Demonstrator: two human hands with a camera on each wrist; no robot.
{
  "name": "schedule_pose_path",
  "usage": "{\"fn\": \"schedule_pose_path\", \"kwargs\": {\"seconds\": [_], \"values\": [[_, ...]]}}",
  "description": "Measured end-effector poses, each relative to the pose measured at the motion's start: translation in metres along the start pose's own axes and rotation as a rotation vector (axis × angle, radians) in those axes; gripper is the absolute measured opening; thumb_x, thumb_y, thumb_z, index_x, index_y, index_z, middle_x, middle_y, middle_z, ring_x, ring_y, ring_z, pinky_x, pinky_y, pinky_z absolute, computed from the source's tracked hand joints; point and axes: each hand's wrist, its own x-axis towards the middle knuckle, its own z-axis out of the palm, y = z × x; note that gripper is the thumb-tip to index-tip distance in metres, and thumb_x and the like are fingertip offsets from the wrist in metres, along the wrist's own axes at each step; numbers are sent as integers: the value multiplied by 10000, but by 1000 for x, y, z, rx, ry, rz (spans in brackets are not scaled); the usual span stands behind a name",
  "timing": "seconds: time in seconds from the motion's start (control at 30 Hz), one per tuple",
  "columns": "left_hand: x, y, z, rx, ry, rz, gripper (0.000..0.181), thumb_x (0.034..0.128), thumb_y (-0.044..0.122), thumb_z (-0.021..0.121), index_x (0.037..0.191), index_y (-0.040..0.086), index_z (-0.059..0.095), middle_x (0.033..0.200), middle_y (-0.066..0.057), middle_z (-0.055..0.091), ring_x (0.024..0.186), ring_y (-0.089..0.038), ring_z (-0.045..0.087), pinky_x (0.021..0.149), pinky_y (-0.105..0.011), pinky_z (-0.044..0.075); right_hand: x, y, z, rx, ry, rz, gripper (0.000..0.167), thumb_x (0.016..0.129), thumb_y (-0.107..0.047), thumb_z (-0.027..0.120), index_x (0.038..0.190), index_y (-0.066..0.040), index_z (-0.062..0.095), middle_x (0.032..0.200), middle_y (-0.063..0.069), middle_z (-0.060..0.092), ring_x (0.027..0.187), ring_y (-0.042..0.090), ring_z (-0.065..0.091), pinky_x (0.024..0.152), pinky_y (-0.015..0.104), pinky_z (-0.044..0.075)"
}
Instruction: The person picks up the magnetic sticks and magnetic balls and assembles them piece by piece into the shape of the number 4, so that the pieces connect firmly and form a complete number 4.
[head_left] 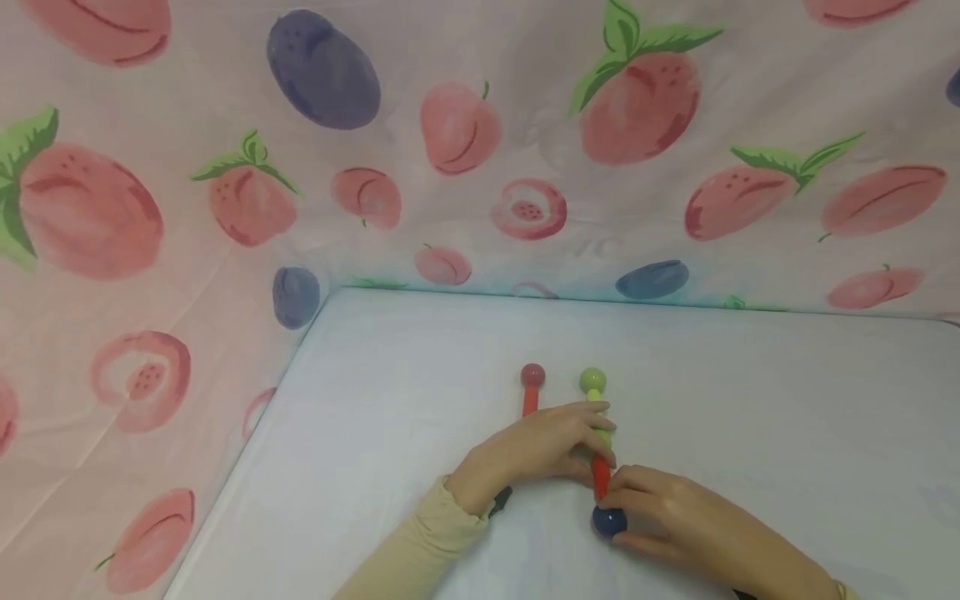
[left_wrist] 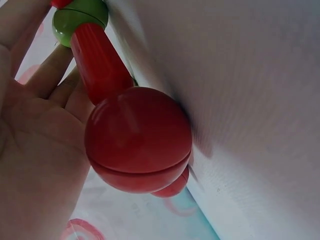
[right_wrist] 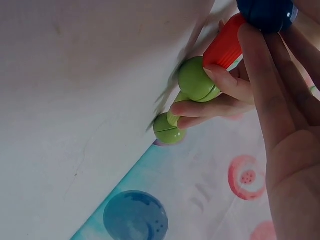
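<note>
A ball-and-rod building toy lies on the white surface. Its right side runs from a far green ball (head_left: pixel 592 381) along a light green rod (right_wrist: pixel 177 107) to a middle green ball (right_wrist: pixel 195 80), then a red rod (head_left: pixel 602 478) and a dark blue ball (head_left: pixel 609 522). Across it, my left hand (head_left: pixel 536 446) curls its fingers round the middle green ball and rods. My right hand (head_left: pixel 678 521) pinches the dark blue ball where it meets the red rod. Under the left palm, a red ball (left_wrist: pixel 137 140) sits on another red rod (left_wrist: pixel 100 62) that reaches the middle green ball.
Left of the far green ball, another red ball (head_left: pixel 532 375) tops a red rod (head_left: pixel 530 402) that disappears beneath the left hand. A fruit-patterned cloth (head_left: pixel 450 208) rises behind and to the left of the white tabletop (head_left: pixel 360 417).
</note>
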Motion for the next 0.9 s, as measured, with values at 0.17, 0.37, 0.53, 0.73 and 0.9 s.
{"fn": "schedule_pose_path", "kwargs": {"seconds": [0.17, 0.37, 0.53, 0.73, 0.9], "values": [[1, 0, -1, 3, -2, -5, 310, 838, 256, 801, 1143, 272, 749, 1389, 72, 599, 1471, -93, 300, 1135, -196, 310, -1, 1, 0, 27, -36, 37, 279, 840, -265, 796, 1100, -207, 711, 1063, -113, 633, 920, 31, 635, 760, 202, 571], [-1, 1, -2, -18, -6, -23, 319, 834, 243, 803, 1147, 276, 747, 1402, 81, 587, 1475, -81, 287, 1130, -196, 320, 0, 2, 1, 37, -63, 57, 286, 853, -293, 783, 1118, -215, 710, 1079, -107, 643, 941, 42, 641, 764, 231, 580], [0, 1, -2, -7, -8, -21, 322, 837, 240, 800, 1152, 283, 743, 1401, 86, 587, 1475, -79, 285, 1130, -194, 318, 2, 2, 2, -8, -35, 47, 271, 850, -313, 783, 1090, -203, 719, 1078, -97, 647, 950, 63, 657, 765, 256, 587], [0, 1, -2, 5, -13, -10, 324, 830, 239, 805, 1144, 293, 743, 1406, 86, 583, 1476, -80, 284, 1140, -198, 305, 2, 3, 3, -5, -16, 36, 249, 879, -330, 755, 1085, -194, 722, 1091, -95, 650, 963, 72, 664, 762, 249, 584], [0, 1, -2, 21, -26, -10, 330, 830, 229, 807, 1147, 298, 741, 1414, 87, 575, 1479, -83, 276, 1133, -193, 314, 2, 3, 3, 0, -4, 21, 246, 891, -330, 744, 1099, -203, 718, 1115, -89, 654, 976, 71, 661, 763, 249, 583]]}}
